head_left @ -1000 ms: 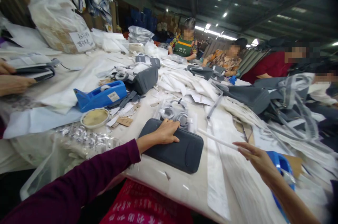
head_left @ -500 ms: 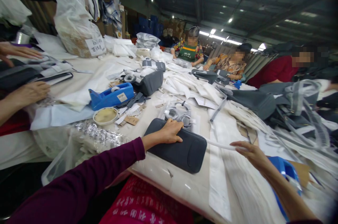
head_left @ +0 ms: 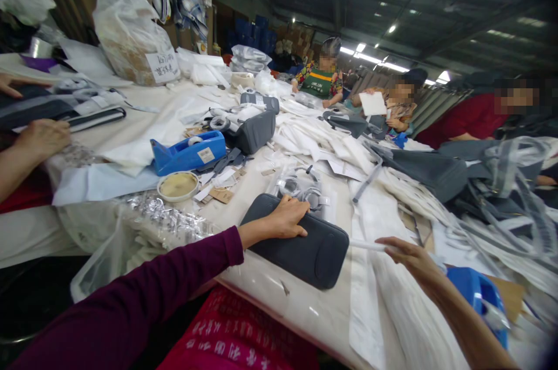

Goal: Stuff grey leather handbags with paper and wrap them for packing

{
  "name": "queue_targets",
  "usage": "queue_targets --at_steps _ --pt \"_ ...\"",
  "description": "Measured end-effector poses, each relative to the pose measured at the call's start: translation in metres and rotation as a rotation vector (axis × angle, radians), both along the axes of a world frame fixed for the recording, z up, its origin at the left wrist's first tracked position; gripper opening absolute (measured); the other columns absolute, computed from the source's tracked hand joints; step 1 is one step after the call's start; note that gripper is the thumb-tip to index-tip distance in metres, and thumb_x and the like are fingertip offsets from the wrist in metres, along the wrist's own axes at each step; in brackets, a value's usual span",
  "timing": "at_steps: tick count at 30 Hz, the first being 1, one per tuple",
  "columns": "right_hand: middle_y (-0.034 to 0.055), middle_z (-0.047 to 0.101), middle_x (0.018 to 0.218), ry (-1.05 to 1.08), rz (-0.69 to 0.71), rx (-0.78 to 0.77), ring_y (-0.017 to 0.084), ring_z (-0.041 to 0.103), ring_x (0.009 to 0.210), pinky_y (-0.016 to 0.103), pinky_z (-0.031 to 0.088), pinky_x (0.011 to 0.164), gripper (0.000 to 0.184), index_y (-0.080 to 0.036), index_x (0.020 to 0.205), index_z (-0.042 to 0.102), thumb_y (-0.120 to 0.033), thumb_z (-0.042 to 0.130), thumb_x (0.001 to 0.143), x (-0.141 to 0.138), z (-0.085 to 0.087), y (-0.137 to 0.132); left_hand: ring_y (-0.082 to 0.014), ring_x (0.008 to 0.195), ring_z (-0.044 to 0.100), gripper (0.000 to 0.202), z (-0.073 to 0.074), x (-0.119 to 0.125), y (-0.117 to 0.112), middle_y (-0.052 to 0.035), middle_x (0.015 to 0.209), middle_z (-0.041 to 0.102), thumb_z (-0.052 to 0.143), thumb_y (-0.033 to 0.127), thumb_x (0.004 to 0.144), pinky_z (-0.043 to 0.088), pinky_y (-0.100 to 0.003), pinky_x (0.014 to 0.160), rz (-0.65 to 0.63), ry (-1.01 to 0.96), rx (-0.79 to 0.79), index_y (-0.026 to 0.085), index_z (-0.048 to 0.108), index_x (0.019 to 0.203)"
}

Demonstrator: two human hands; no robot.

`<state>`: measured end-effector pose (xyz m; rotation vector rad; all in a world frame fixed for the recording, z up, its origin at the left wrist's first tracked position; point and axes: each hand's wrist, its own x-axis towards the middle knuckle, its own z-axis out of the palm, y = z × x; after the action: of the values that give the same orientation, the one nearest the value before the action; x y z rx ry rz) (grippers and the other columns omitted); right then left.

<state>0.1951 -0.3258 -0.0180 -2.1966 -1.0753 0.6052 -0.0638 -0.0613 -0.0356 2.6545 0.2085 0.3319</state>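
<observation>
A dark grey bag (head_left: 320, 257), flat and rounded at the corners, leans back on the near edge of the table. My left hand (head_left: 288, 218) grips its top edge, thumb on the front face and fingers curled behind. At the bag's right end a narrow white strip (head_left: 365, 245) sticks out sideways. The other end of that strip is pinched in the fingers of my right hand (head_left: 412, 262). Behind the bag lie clear-wrapped grey straps with ring-shaped parts (head_left: 300, 189). Where the strip meets the bag is hidden.
To the left stand a blue tape dispenser (head_left: 187, 153) and a round dish (head_left: 178, 186). Another blue dispenser (head_left: 477, 300) is at right, near my forearm. White strips (head_left: 401, 300) and dark bags (head_left: 429, 169) cover the right side. A co-worker's hands (head_left: 41, 143) work at far left.
My right hand has come slightly closer to the bag, and less of the white strip shows between them. My left hand keeps its grip. Across the table, a co-worker now holds up a white sheet.
</observation>
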Motion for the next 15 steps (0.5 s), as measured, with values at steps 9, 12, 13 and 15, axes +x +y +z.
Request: queue_targets --at_steps 9,12,13,15 --pt "0.0057 0.065 0.085 0.223 0.116 0.129 0.019 0.058 0.075 0.035 0.048 0.072 0.033 -0.017 0.097 0.062 -0.041 0.057 0.075 -0.081 -0.018 0.051 -0.0276 0.103 0.056 0.044 0.002 -0.002 -0.001 -0.0087 0.102 0.064 0.075 0.036 0.072 0.034 -0.037 0.089 -0.014 -0.001 0.016 0.016 0.052 0.103" --pt "0.0049 0.064 0.082 0.189 0.028 0.096 0.020 0.062 0.074 0.036 0.050 0.072 0.032 -0.017 0.093 0.065 -0.041 0.060 0.072 -0.071 -0.029 0.048 -0.0278 0.102 0.056 0.044 0.003 -0.002 -0.001 -0.0092 0.102 0.064 0.074 0.037 0.073 0.034 -0.037 0.089 -0.019 0.014 0.037 0.015 0.052 0.103" --pt "0.0044 0.064 0.081 0.142 -0.005 0.101 0.020 0.061 0.072 0.035 0.050 0.071 0.032 -0.018 0.090 0.067 -0.042 0.062 0.070 -0.067 -0.033 0.048 -0.0279 0.102 0.056 0.043 0.003 -0.002 -0.001 -0.0091 0.101 0.064 0.074 0.038 0.073 0.034 -0.037 0.089 -0.020 0.021 0.044 0.015 0.052 0.103" --pt "0.0036 0.064 0.079 0.058 -0.032 0.122 0.019 0.059 0.071 0.033 0.049 0.069 0.031 -0.018 0.084 0.069 -0.043 0.066 0.067 -0.064 -0.039 0.050 -0.0278 0.101 0.056 0.042 0.003 -0.002 -0.001 -0.0085 0.099 0.064 0.074 0.038 0.073 0.035 -0.037 0.089 -0.020 0.030 0.051 0.015 0.052 0.101"
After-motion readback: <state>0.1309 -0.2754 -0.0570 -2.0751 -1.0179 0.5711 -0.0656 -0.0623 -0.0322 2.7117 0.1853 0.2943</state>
